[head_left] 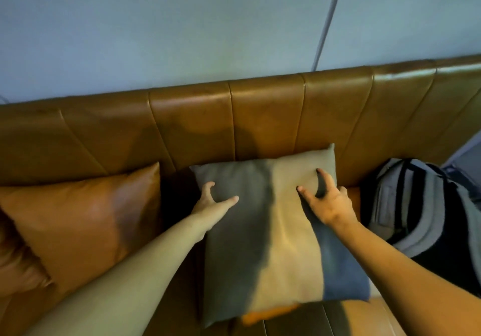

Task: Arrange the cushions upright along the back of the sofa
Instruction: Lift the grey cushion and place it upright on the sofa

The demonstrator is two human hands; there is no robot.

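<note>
A grey fabric cushion (pixel 270 234) leans against the brown leather sofa back (pixel 263 117) in the middle of the view, its top edge resting on the backrest. My left hand (pixel 212 200) lies on its upper left part with thumb and fingers spread. My right hand (pixel 326 203) presses on its upper right part, fingers apart. Neither hand wraps around the cushion. A brown leather cushion (pixel 78 226) stands tilted against the sofa back at the left, just apart from the grey one.
A grey and black backpack (pixel 421 210) sits on the seat at the right, close to the grey cushion. A pale wall (pixel 182 28) rises behind the sofa, with a thin cable (pixel 330 21) running down it. The sofa seat's front edge (pixel 299 320) shows below.
</note>
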